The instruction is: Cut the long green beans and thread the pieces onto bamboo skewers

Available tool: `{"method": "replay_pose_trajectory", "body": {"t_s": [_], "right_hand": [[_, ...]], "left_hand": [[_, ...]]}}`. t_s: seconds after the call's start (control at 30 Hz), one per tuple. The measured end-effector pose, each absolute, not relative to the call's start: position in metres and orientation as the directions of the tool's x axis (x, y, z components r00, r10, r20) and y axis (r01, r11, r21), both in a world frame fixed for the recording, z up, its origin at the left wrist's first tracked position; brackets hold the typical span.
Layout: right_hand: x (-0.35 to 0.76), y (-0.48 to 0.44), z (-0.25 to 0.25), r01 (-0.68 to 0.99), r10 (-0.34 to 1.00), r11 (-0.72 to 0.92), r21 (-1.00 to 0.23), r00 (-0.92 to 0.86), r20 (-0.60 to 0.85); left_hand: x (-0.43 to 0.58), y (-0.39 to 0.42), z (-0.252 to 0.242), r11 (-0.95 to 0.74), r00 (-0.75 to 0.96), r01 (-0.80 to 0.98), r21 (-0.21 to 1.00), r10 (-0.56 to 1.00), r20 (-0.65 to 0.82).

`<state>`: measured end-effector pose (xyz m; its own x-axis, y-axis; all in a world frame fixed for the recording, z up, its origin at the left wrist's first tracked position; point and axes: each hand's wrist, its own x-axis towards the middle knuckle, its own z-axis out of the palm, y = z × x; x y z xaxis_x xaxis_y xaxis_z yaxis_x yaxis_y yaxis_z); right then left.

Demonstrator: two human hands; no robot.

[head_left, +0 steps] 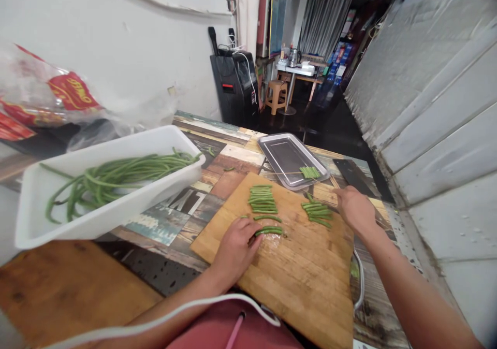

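Short beans lie in a small bunch near the middle of the cutting board. The left hand has its grip closed on the left end of this bunch. Its fingers curl down over the beans and press them on the wood. The left arm comes up from the bottom of the picture, and the back of the hand faces up. The bunch lies flat, its long side runs left to right, and its free ends point right.

The right hand rests at the far right edge of the board, just beside a heap of cut beans. Its fingers are hidden, so I cannot tell if its grip is open or closed. The right arm reaches in from the bottom right corner.

A neat stack of cut pieces lies just past the short beans. A metal tray sits beyond the board on the tabletop. A white tub on the left holds long beans.
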<state>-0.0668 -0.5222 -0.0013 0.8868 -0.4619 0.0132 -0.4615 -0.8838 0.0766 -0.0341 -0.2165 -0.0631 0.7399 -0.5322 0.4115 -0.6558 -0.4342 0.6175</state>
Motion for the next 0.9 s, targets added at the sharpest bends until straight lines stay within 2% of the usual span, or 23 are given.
{"method": "replay_pose_trajectory", "body": {"t_s": [0.9], "right_hand": [[-0.0687, -0.5217, 0.0049, -0.531, -0.531, -0.843, 0.092, 0.847, 0.017]], "left_hand": [[-0.0337, -0.2161, -0.0663, -0.417, 0.717, -0.682, 0.600, -0.544, 0.437]]}}
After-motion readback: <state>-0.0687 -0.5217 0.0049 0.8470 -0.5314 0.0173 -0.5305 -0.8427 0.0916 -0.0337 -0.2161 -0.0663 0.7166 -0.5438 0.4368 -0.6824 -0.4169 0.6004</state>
